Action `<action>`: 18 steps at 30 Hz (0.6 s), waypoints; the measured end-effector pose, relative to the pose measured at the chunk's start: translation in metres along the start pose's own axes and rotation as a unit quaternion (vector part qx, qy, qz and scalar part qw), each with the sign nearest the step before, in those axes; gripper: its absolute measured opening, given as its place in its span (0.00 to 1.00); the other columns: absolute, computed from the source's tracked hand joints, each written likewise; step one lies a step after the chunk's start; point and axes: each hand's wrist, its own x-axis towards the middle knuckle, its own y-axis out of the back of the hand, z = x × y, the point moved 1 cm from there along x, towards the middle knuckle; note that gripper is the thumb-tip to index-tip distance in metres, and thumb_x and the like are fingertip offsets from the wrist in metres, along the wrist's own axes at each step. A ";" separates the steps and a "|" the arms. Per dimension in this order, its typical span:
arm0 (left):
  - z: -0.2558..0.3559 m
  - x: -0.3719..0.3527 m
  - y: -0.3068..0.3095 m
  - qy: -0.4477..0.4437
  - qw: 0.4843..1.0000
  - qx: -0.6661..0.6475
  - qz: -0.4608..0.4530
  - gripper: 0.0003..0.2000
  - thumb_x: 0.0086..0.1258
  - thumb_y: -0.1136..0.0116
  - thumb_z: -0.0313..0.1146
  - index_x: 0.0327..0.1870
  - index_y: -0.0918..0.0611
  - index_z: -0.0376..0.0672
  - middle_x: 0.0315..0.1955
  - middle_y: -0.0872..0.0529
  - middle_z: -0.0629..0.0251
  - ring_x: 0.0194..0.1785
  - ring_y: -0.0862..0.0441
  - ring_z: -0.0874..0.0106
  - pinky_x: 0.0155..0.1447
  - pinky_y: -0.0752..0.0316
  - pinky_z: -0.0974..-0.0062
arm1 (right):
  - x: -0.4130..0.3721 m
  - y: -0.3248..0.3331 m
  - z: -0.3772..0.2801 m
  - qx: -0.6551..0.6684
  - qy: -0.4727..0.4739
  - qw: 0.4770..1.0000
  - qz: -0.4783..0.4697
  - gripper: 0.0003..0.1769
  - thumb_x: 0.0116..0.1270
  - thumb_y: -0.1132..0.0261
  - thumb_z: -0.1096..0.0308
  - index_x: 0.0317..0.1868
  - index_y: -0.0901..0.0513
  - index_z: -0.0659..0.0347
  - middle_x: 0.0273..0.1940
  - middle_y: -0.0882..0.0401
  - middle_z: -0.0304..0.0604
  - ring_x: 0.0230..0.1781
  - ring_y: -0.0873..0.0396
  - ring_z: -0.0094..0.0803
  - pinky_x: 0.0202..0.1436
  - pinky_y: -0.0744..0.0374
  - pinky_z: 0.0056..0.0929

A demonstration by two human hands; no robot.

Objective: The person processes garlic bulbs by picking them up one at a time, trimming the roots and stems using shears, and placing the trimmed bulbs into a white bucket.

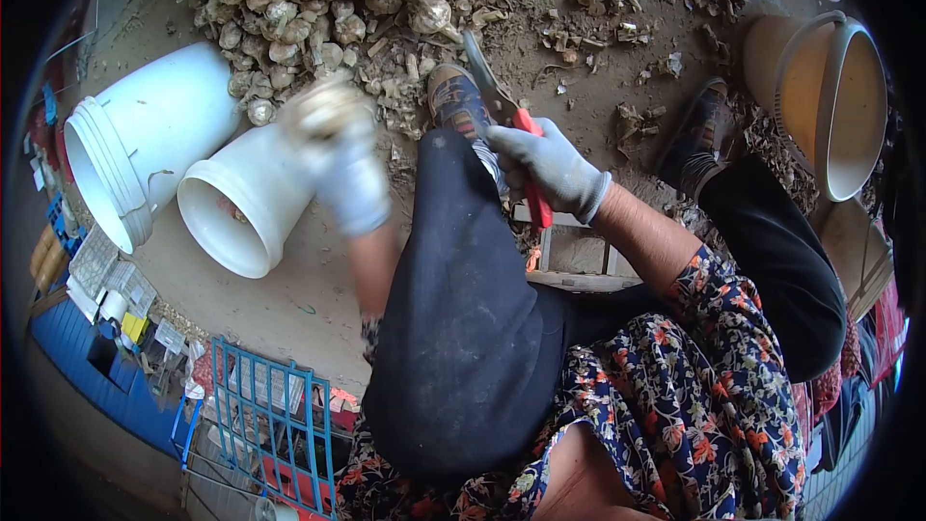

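My left hand (352, 178), in a pale glove, is smeared by motion above the edge of a white bucket (256, 198) lying on its side. A brownish blur covers its fingers; whether that is garlic or soiled glove I cannot make out. In a grey-white glove, my right hand (555, 166) is closed around the red handles of pruning shears (529, 125). Their metal blades point up and left, towards the heap of garlic bulbs (299, 14) on the ground. One shoe (458, 101) is beside that heap, just below the blade tips.
A second white bucket (159, 135) lies tipped at the left. Another bucket (854, 111) stands tilted at the far right. Cut stems and dry skins (598, 19) litter the dirt floor. A blue metal rack (275, 405) is at the lower left. My knees flank a wooden frame (584, 280).
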 end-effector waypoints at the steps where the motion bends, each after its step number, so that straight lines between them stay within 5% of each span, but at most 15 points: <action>1: 0.042 0.006 0.019 -0.155 0.959 0.226 0.072 0.12 0.65 0.44 0.23 0.48 0.29 0.38 0.40 0.24 0.64 0.41 0.23 0.77 0.45 0.25 0.86 | 0.003 0.011 0.006 0.002 0.005 1.000 -0.001 0.13 0.68 0.37 0.60 0.29 0.27 0.57 0.20 0.33 0.31 0.15 0.35 0.20 0.19 0.33 0.25; 2: 0.078 -0.003 0.025 -0.300 0.838 0.433 0.142 0.11 0.65 0.46 0.24 0.47 0.29 0.36 0.42 0.23 0.59 0.40 0.22 0.75 0.44 0.25 0.85 | 0.007 0.025 0.015 -0.038 -0.005 0.999 0.012 0.13 0.68 0.37 0.60 0.29 0.28 0.57 0.20 0.33 0.31 0.16 0.35 0.20 0.19 0.33 0.25; 3: 0.105 -0.011 0.007 -0.314 0.758 0.473 0.322 0.17 0.63 0.42 0.28 0.50 0.31 0.35 0.45 0.24 0.53 0.41 0.20 0.66 0.48 0.22 0.73 | 0.008 0.034 0.021 -0.077 -0.020 0.997 0.024 0.13 0.68 0.37 0.60 0.30 0.29 0.57 0.20 0.32 0.31 0.16 0.34 0.20 0.19 0.33 0.25; 4: 0.132 -0.010 0.034 -0.279 0.703 0.540 0.370 0.23 0.61 0.39 0.33 0.54 0.32 0.35 0.46 0.25 0.49 0.41 0.19 0.59 0.46 0.20 0.67 | 0.006 0.038 0.018 -0.096 -0.039 0.993 0.048 0.13 0.68 0.37 0.60 0.31 0.30 0.57 0.21 0.33 0.31 0.16 0.34 0.21 0.19 0.32 0.25; 5: 0.136 -0.002 0.057 -0.281 0.704 0.539 0.368 0.23 0.61 0.39 0.33 0.54 0.32 0.35 0.46 0.25 0.49 0.41 0.19 0.59 0.46 0.20 0.67 | 0.003 0.037 0.013 -0.109 -0.026 0.990 0.081 0.13 0.67 0.37 0.61 0.30 0.31 0.57 0.20 0.33 0.31 0.16 0.33 0.21 0.20 0.31 0.25; 7: 0.127 0.023 0.100 -0.274 0.529 0.785 0.170 0.21 0.64 0.41 0.34 0.54 0.30 0.33 0.42 0.23 0.53 0.38 0.19 0.64 0.39 0.21 0.73 | 0.011 0.045 0.010 -0.105 -0.023 0.991 0.083 0.14 0.67 0.37 0.61 0.30 0.31 0.57 0.21 0.32 0.32 0.17 0.32 0.22 0.21 0.29 0.26; 9: 0.105 0.049 0.122 -0.232 0.282 0.930 -0.040 0.19 0.66 0.42 0.34 0.54 0.28 0.32 0.38 0.21 0.57 0.35 0.19 0.69 0.32 0.23 0.79 | 0.019 0.051 0.007 -0.110 -0.017 0.989 0.094 0.13 0.65 0.37 0.61 0.32 0.30 0.59 0.23 0.30 0.35 0.18 0.30 0.22 0.22 0.28 0.26; 10: 0.064 0.055 0.066 -0.108 0.585 0.804 0.013 0.18 0.66 0.41 0.41 0.44 0.23 0.32 0.30 0.21 0.59 0.32 0.21 0.69 0.34 0.24 0.73 | 0.022 0.054 0.005 -0.114 -0.015 0.988 0.106 0.13 0.64 0.38 0.60 0.34 0.28 0.61 0.25 0.29 0.37 0.20 0.28 0.22 0.23 0.26 0.26; 11: 0.005 0.062 0.000 0.028 0.816 0.575 0.060 0.21 0.67 0.41 0.49 0.33 0.19 0.33 0.23 0.21 0.61 0.29 0.23 0.69 0.36 0.25 0.66 | 0.023 0.055 0.001 -0.116 -0.012 0.987 0.108 0.13 0.64 0.38 0.60 0.34 0.28 0.61 0.25 0.29 0.37 0.20 0.28 0.22 0.23 0.26 0.26; 12: -0.039 0.082 -0.007 0.129 0.728 0.673 0.000 0.27 0.59 0.35 0.57 0.26 0.19 0.34 0.18 0.23 0.62 0.28 0.22 0.68 0.37 0.24 0.67 | 0.022 0.058 -0.005 -0.184 -0.007 0.976 0.115 0.14 0.63 0.38 0.59 0.35 0.28 0.62 0.26 0.25 0.42 0.22 0.24 0.28 0.27 0.24 0.30; 13: -0.081 0.099 -0.008 0.219 0.714 0.664 -0.039 0.33 0.51 0.32 0.63 0.29 0.20 0.32 0.24 0.19 0.59 0.30 0.20 0.65 0.43 0.23 0.65 | 0.020 0.060 -0.009 -0.252 -0.004 0.960 0.122 0.15 0.63 0.39 0.58 0.35 0.27 0.63 0.27 0.22 0.46 0.25 0.20 0.33 0.31 0.21 0.34; 14: -0.121 0.106 -0.006 0.159 0.696 0.700 -0.016 0.32 0.51 0.30 0.60 0.32 0.20 0.32 0.27 0.18 0.57 0.33 0.19 0.64 0.46 0.24 0.66 | 0.023 0.065 -0.008 -0.252 -0.002 0.959 0.128 0.15 0.63 0.39 0.58 0.35 0.27 0.63 0.27 0.22 0.46 0.25 0.20 0.33 0.31 0.21 0.34; 16: -0.152 0.109 -0.005 0.098 0.681 0.726 0.011 0.31 0.51 0.29 0.58 0.35 0.21 0.31 0.30 0.17 0.54 0.36 0.18 0.63 0.49 0.24 0.66 | 0.028 0.076 -0.009 -0.466 0.084 0.867 0.157 0.19 0.63 0.40 0.55 0.41 0.26 0.65 0.34 0.19 0.58 0.36 0.17 0.48 0.43 0.21 0.43; 18: -0.151 0.097 -0.004 0.084 0.849 0.521 -0.030 0.33 0.48 0.24 0.47 0.47 0.25 0.31 0.39 0.17 0.50 0.44 0.19 0.60 0.55 0.25 0.65 | 0.017 0.070 -0.024 -0.530 0.083 0.827 0.166 0.19 0.64 0.41 0.55 0.43 0.27 0.64 0.36 0.19 0.60 0.40 0.18 0.52 0.48 0.22 0.45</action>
